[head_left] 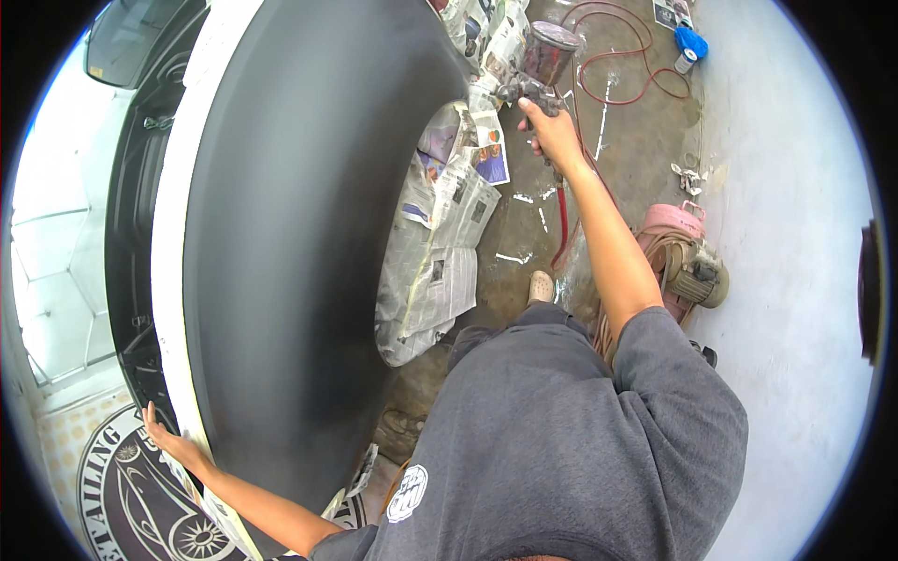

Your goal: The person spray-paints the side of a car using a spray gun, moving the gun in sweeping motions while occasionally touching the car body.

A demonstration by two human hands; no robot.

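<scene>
My right hand [554, 136] is closed round the handle of a paint spray gun [524, 91], held out ahead beside the panel. Its cup, smeared with red and grey, sits on top, and a red hose [563, 229] hangs from the handle. To the left curves a dark grey, matte car fender [299, 187], edged by a white masking strip [172, 234]. Newspaper [435, 252] covers the wheel area. My left hand [170, 441] is stretched out, fingers extended, by the masked edge at the lower left; nothing shows in it. Whether it touches the edge I cannot tell.
A pink air compressor [694, 271] with coiled hose stands at the right, near a pale wall [786, 280]. Red hose [645, 37] loops over the floor, which has scraps of tape. A blue object [690, 42] lies far right. Left of the strip is the dark engine bay [140, 196].
</scene>
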